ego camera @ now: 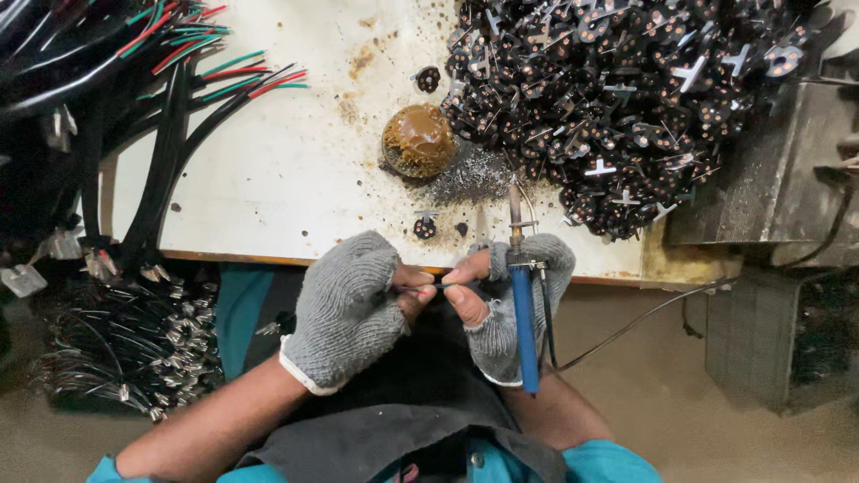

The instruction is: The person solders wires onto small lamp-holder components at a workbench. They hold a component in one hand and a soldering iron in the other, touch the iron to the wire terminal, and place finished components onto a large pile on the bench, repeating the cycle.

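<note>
Both hands wear grey knitted fingerless gloves and meet just below the near edge of the white worktable (268, 179). The left hand (349, 309) is curled closed, its thumb and fingertips pinching one end of a thin green wire (445, 286); the right hand (510, 300) pinches the other end with thumb and forefinger, and the wire runs level between the two hands, over the person's lap and just off the table edge. The right hand also clamps a blue-handled soldering iron (523, 304) against its palm, tip pointing away over the table, cord trailing off to the right. On the table beyond the tip sits a brown lump in a round tin (418, 140), with grey metallic filings (470, 176) beside it. A large heap of small black round parts with copper spots and white tabs (617, 98) fills the right of the tabletop; two loose ones lie near the edge. Bundles of black cables with red and green cores (179, 107) hang at the left, with metal-tipped leads (134, 340) heaped below. The surface is stained brown.
</note>
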`<action>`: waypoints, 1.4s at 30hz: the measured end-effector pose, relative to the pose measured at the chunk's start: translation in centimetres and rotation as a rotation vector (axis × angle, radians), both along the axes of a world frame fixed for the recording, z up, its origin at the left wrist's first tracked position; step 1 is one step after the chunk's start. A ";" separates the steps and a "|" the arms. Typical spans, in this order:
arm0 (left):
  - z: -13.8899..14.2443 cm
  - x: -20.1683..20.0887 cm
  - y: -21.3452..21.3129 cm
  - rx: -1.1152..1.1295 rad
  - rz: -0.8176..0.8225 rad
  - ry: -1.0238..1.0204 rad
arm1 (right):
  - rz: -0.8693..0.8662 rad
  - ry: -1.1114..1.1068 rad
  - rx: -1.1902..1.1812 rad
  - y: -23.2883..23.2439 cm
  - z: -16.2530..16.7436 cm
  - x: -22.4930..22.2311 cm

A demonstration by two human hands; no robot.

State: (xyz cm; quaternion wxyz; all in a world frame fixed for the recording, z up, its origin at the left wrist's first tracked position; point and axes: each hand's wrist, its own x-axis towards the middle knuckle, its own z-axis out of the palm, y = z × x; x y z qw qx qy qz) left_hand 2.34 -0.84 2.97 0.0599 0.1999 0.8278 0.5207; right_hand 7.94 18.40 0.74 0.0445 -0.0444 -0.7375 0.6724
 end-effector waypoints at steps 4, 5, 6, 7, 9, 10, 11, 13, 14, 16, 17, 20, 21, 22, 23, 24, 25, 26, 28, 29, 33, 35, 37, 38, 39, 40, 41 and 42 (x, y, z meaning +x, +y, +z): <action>0.2 -0.2 -0.2 -0.093 -0.018 -0.046 | 0.014 -0.014 0.087 -0.2 -0.6 0.5; 0.3 -0.1 -0.2 -0.085 -0.031 -0.060 | 0.005 -0.032 0.063 -0.2 -0.8 0.7; 0.3 0.0 -0.1 -0.026 -0.001 -0.230 | -0.022 0.039 0.038 -0.4 -1.1 0.9; 0.4 0.1 0.0 0.035 0.028 -0.398 | -0.049 0.112 0.014 -0.7 -1.5 1.1; 0.6 0.2 0.2 0.058 0.035 -0.355 | 0.000 0.155 0.094 -0.4 -2.0 1.4; 0.7 0.1 0.3 0.022 0.017 -0.143 | 0.080 0.125 0.197 0.0 -2.1 1.5; 0.7 -0.1 0.3 -0.017 -0.001 0.068 | 0.162 0.095 0.298 0.4 -2.3 1.4; 0.7 -1.0 0.0 -0.076 0.041 0.161 | 0.058 0.163 0.179 0.6 -2.9 0.7; 0.5 -1.6 -0.2 -0.105 0.063 0.206 | 0.009 0.196 0.120 0.7 -3.1 0.1; 0.0 -3.3 -0.7 -0.185 0.168 0.119 | -0.107 0.240 0.275 0.8 -3.4 -1.3; -0.4 -4.1 -0.9 -0.226 0.222 0.075 | -0.163 0.262 0.351 0.7 -3.4 -2.0; -1.4 -6.2 -1.1 -0.161 0.296 0.094 | -0.109 0.325 0.515 0.3 -2.7 -3.4; -1.6 -6.5 -1.1 -0.156 0.296 0.073 | -0.081 0.267 0.583 0.2 -2.3 -3.6; -1.7 -6.8 -1.1 -0.150 0.293 0.053 | -0.055 0.209 0.652 0.2 -1.8 -3.8; -1.9 -7.2 -1.0 -0.143 0.290 0.039 | -0.030 0.155 0.721 0.1 -1.5 -4.0; -1.9 -7.4 -0.9 -0.167 0.281 0.033 | -0.031 0.202 0.683 0.1 -1.3 -4.3; -2.0 -7.5 -0.8 -0.192 0.272 0.022 | -0.029 0.244 0.646 0.0 -1.1 -4.5; -2.0 -7.6 -0.8 -0.216 0.263 0.011 | -0.027 0.286 0.608 -0.1 -0.9 -4.7; -2.0 -7.8 -0.7 -0.231 0.253 0.029 | -0.004 0.241 0.684 -0.3 -0.6 -4.9; -2.0 -7.8 -0.7 -0.237 0.248 0.042 | 0.007 0.222 0.723 -0.3 -0.5 -5.1; -2.1 -7.8 -0.6 -0.255 0.237 0.067 | 0.028 0.200 0.755 -0.5 -0.2 -5.3; -2.1 -7.7 -0.6 -0.247 0.248 0.068 | 0.056 0.237 0.775 -0.5 -0.3 -5.3; -2.1 -7.8 -0.5 -0.204 0.257 0.060 | 0.030 0.288 0.766 -0.6 -0.5 -5.3; -2.1 -7.9 -0.5 -0.182 0.261 0.059 | 0.016 0.316 0.761 -0.6 -0.6 -5.2; -2.1 -8.0 -0.4 -0.186 0.270 0.071 | 0.013 0.327 0.754 -0.6 -0.7 -5.2; -2.0 -8.0 -0.2 -0.192 0.280 0.081 | 0.013 0.337 0.745 -0.6 -0.8 -5.1; -1.9 -8.0 -0.3 -0.198 0.291 0.090 | 0.014 0.346 0.736 -0.7 -0.8 -5.1; -1.7 -7.8 -0.4 -0.191 0.285 0.095 | 0.031 0.303 0.749 -0.7 -0.9 -5.0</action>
